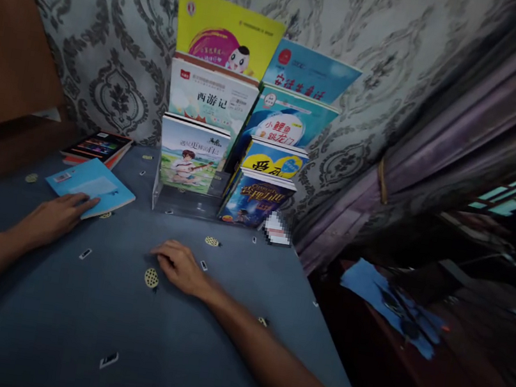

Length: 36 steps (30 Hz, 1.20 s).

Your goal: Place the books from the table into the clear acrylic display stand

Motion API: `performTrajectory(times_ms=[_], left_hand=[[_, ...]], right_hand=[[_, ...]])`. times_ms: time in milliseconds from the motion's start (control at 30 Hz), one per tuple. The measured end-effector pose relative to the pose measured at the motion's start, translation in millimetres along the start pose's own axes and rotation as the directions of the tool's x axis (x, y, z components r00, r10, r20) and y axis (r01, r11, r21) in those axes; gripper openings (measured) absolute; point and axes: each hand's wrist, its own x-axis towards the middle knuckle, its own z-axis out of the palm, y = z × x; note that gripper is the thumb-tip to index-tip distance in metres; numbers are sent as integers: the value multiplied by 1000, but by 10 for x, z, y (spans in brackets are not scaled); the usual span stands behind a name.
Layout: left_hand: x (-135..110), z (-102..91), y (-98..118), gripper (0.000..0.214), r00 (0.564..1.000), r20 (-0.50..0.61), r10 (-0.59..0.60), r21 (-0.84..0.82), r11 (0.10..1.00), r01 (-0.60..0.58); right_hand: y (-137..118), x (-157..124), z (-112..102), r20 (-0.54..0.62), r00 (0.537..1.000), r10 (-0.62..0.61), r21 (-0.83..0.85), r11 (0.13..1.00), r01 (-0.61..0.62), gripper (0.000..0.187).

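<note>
Books [232,105] tiered in clear rack [186,202], 12 o'clock; left hand [55,216] flat on thin book [115,193], 10 o'clock; right hand [183,268] loosely curled.

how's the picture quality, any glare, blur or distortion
Head view: dim overall, darkest toward the right; head view: pale patch on the light-blue book, possibly glare; head view: curtain looks soft; head view: edges seem stretched, wide-angle style; head view: pixelated patch beside the rack.

The blue tabletop [52,305] bears a clear rack [186,202], loose books [115,192] and perhaps paper [278,230].
</note>
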Motion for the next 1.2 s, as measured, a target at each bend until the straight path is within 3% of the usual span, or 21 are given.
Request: performTrajectory(times_ms=[267,533,833,1033,1100,1200], left_hand=[[-367,-57,308,51,1000,22,17,12,1000,-17],[-635,-304,949,52,994,85,65,87,994,-72],[-914,-175,1516,55,973,11,231,56,971,-231],[-1011,-158,1858,62,902,-17,432,-91,898,-432],[-974,-172,1908,63,855,-29,518,-163,841,-516],[-858,-217,1893,54,750,-48,660,-314,703,-638]], right_hand=[[11,4,-22,-63,991,117,88,990,-111,26],[131,-4,-6,-201,973,112,140,987,-85,27],[131,-128,-108,-192,975,108,77,993,-94,29],[171,-211,-244,-146,981,128,56,991,-122,30],[188,-234,-296,-142,980,138,31,990,-135,30],[222,-278,-376,-139,978,154,-12,987,-157,32]])
